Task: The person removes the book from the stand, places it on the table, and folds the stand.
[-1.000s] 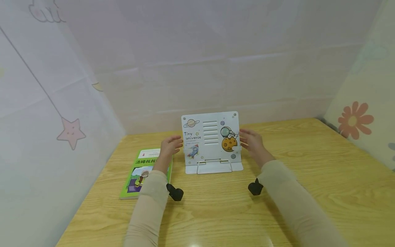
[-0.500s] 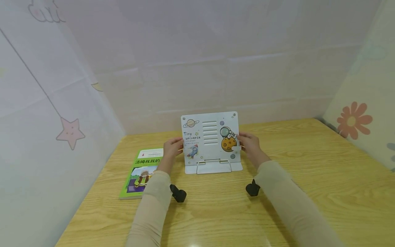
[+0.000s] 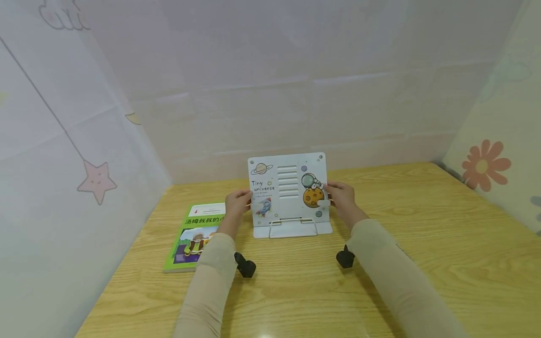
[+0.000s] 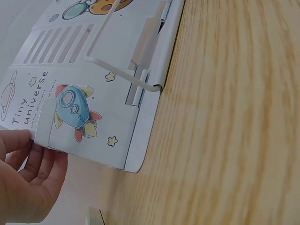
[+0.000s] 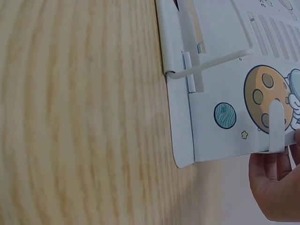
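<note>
On the wooden counter (image 3: 291,291), a white book stand (image 3: 291,206) stands up in front of me, between my two hands. My left grip (image 3: 236,204) is closed on its left edge, with the thumb by the front and the other fingers bent behind. My right grip (image 3: 343,199) pinches the right edge in much the same way, though the right wrist view cuts off part of that thumb. Close to my left thumb is a small white clip (image 4: 45,123) that folds over the front of the board. Another white clip (image 5: 276,126) sits by my right fingers, over the orange moon picture (image 5: 262,93). The board also has a blue rocket (image 4: 72,107), a row of long slots (image 3: 288,182) and the words "Tiny universe". A bent white wire (image 4: 123,73) sticks out at the bottom, and the bottom edge of the stand touches the counter. To the left lies a green book (image 3: 198,234), flat, and my left arm hides some of its cover. I have pale sleeves (image 3: 209,286) on, with a black thing (image 3: 245,265) at my left wrist and one at my right. Behind it all hangs a pale cloth (image 3: 296,94). A pink star (image 3: 97,181) is on the left side and a red flower (image 3: 486,165) on the right.
</note>
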Action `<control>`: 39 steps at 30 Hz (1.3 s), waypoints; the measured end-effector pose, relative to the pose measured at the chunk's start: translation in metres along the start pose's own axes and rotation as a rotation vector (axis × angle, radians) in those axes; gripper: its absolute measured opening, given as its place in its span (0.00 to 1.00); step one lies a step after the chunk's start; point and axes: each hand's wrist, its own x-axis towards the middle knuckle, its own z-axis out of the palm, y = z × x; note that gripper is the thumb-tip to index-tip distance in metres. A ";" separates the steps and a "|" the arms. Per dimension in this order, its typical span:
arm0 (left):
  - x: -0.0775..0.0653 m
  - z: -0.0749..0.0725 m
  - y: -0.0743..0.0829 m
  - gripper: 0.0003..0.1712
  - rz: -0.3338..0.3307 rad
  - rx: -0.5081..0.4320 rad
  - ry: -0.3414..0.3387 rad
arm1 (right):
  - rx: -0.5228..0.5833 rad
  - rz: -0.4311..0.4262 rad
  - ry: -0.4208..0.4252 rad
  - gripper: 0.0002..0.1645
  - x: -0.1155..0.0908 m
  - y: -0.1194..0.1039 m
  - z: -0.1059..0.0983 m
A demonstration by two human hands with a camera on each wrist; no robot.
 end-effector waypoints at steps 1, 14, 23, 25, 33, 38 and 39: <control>0.000 0.000 0.000 0.10 -0.001 0.000 0.000 | -0.009 -0.003 0.006 0.20 0.001 0.000 0.000; -0.006 -0.008 0.000 0.10 0.021 0.023 -0.064 | -0.112 -0.007 0.032 0.18 0.004 -0.007 0.004; -0.013 -0.015 0.001 0.10 0.022 0.003 -0.093 | -0.267 -0.061 0.050 0.18 0.012 -0.009 0.009; -0.014 -0.016 0.001 0.10 0.021 0.007 -0.097 | -0.276 -0.057 0.056 0.18 0.014 -0.009 0.011; -0.022 -0.019 0.004 0.10 0.008 0.016 -0.109 | -0.366 -0.053 0.052 0.17 0.009 -0.019 0.015; -0.026 -0.019 0.004 0.10 -0.007 0.019 -0.106 | -0.406 -0.044 0.044 0.16 0.009 -0.022 0.016; -0.026 -0.019 0.003 0.10 -0.008 0.017 -0.107 | -0.415 -0.042 0.046 0.16 0.009 -0.023 0.016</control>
